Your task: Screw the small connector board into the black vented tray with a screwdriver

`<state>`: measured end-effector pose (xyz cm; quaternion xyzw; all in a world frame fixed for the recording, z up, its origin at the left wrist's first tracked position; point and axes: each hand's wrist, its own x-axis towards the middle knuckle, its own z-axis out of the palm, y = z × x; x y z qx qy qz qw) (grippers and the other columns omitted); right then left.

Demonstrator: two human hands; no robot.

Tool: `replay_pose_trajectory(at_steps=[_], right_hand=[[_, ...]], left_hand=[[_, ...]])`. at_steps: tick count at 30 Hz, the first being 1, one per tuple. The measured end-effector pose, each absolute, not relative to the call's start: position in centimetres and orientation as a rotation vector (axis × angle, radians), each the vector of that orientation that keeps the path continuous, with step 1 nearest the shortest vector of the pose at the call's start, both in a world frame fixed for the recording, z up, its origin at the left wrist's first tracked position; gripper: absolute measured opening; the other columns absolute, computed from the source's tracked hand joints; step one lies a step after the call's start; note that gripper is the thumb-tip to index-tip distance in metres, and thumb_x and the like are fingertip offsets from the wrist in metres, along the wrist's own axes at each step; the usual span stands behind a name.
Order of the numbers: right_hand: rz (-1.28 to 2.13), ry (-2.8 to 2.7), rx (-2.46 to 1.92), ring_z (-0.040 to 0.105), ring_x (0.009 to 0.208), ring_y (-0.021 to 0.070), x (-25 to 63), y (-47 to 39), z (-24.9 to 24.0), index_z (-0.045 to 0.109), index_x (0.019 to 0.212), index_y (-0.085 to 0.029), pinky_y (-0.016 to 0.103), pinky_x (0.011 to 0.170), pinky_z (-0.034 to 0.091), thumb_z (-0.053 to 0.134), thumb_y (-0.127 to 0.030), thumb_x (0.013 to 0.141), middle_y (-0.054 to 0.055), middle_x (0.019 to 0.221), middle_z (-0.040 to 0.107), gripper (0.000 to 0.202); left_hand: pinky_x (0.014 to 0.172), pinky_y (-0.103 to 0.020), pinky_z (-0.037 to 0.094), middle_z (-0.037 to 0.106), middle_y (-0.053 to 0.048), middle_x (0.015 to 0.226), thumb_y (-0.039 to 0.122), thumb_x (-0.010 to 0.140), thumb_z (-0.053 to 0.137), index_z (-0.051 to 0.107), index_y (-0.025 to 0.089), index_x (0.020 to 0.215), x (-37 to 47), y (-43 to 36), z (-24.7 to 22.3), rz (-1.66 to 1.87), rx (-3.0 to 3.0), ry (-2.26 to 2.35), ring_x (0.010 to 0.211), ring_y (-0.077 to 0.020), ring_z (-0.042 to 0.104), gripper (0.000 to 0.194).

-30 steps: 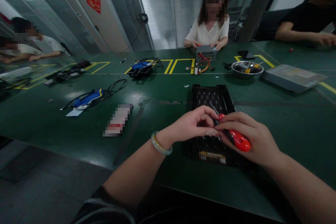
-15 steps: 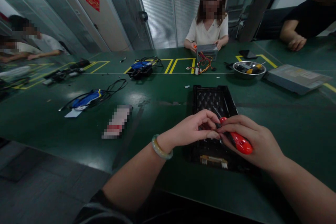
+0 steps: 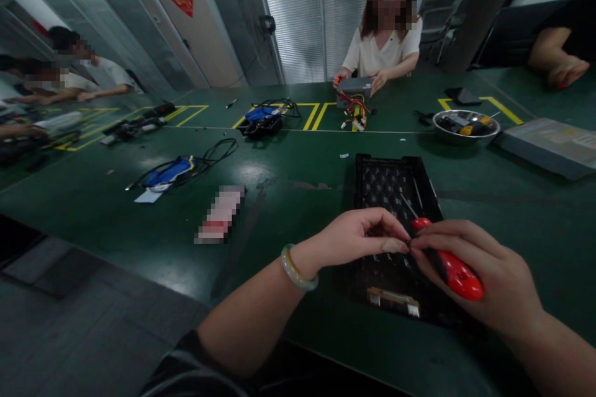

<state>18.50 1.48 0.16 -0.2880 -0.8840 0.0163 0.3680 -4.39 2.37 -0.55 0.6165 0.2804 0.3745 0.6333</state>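
Note:
My right hand is wrapped around a screwdriver with a red and black handle; its thin shaft points away from me. The thumb and forefinger of my left hand are pinched together and meet my right fingertips. Something tiny and dark seems to be between them, too small to name. Both hands are above a black rectangular plastic casing with a patterned inner surface. At its near end lies a brownish strip with silvery ends.
A metal bowl of tools and a flat grey metal box lie at the right. At the left are a blue device with black cable and a blurred pink pack. Across the table, a person holds a grey box with coloured wires.
The view has shifted left, so the scene sits further right. My hands have come slightly nearer to me, fingertips still together, and the screwdriver stays in my right hand.

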Motion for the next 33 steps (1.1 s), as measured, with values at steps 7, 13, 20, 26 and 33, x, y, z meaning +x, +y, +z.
replay_pose_trajectory(at_steps=[7,13,20,26,33], right_hand=[[-0.054,-2.301,-0.725,0.068,0.087,0.0166,18.52,1.47,0.07,0.067,0.104,-0.022,0.028,0.071,0.058,0.069,-0.021,0.085,0.006,0.105,0.065,0.019],[-0.118,-2.321,-0.729,0.069,0.084,0.0159,18.68,1.64,-0.37,0.067,0.105,-0.022,0.028,0.068,0.057,0.067,-0.023,0.086,0.005,0.106,0.066,0.018],[-0.138,-2.357,-0.727,0.068,0.086,0.0152,18.68,1.64,-0.58,0.067,0.107,-0.022,0.029,0.067,0.056,0.066,-0.023,0.088,0.004,0.108,0.066,0.019],[-0.149,-2.375,-0.711,0.068,0.084,0.0157,18.58,1.67,-0.48,0.067,0.106,-0.020,0.029,0.064,0.055,0.065,-0.024,0.088,0.006,0.107,0.065,0.018],[-0.148,-2.382,-0.707,0.067,0.087,0.0150,18.84,1.59,-0.68,0.067,0.107,-0.021,0.029,0.068,0.055,0.066,-0.021,0.088,0.005,0.109,0.065,0.019]], left_hand=[[0.091,-0.032,0.050,0.070,-0.006,0.100,0.034,0.084,0.073,0.070,0.016,0.103,-4.66,2.59,-0.85,0.813,1.466,0.681,0.094,-0.0147,0.064,0.027],[0.092,-0.033,0.050,0.073,-0.005,0.101,0.041,0.082,0.073,0.072,0.018,0.102,-4.99,2.81,-0.82,0.737,1.449,0.759,0.095,-0.0151,0.066,0.031],[0.087,-0.030,0.050,0.072,-0.004,0.098,0.039,0.082,0.073,0.072,0.017,0.100,-5.23,2.89,-0.77,0.689,1.440,0.755,0.091,-0.0140,0.065,0.029],[0.086,-0.028,0.050,0.071,-0.004,0.097,0.041,0.080,0.075,0.071,0.016,0.098,-5.27,2.89,-0.98,0.688,1.435,0.750,0.088,-0.0127,0.064,0.031],[0.087,-0.030,0.050,0.071,-0.006,0.097,0.040,0.079,0.076,0.071,0.014,0.098,-5.29,2.88,-0.77,0.681,1.412,0.732,0.088,-0.0130,0.064,0.032]])
